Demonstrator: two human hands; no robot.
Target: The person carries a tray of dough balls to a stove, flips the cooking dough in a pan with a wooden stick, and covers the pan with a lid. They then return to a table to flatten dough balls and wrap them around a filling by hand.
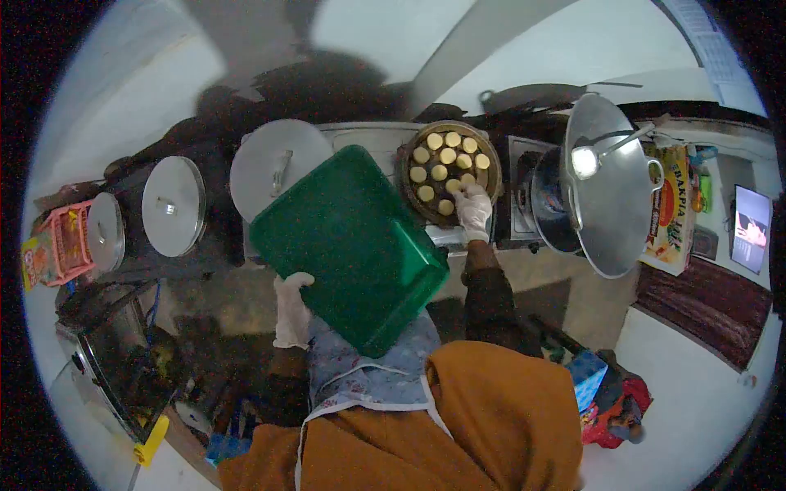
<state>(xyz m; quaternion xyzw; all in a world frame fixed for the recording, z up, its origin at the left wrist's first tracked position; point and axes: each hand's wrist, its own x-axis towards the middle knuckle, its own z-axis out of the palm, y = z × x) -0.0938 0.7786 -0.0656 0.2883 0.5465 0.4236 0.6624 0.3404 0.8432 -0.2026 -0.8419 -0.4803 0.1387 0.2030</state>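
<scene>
My left hand (292, 311), in a white glove, grips the edge of a green plastic tray (352, 245). The tray is tilted between my body and the stove, so most of its inside shows as a bare green surface. Over a round dark pan (404, 182) on the stove, my gloved right hand (475, 214) reaches down with its fingers drawn together at a pale round pastry (453, 186). Several more such pastries (440, 173) lie spaced out in the pan. The fingertips partly cover the pastry they touch.
Left of the pan are a large round lid (258, 176) and a smaller pot lid (168, 200). A big metal wok (614, 188) stands tilted at the right, with a ladle (626, 143) across it. Beyond are a yellow box (670, 204) and a lit screen (749, 229).
</scene>
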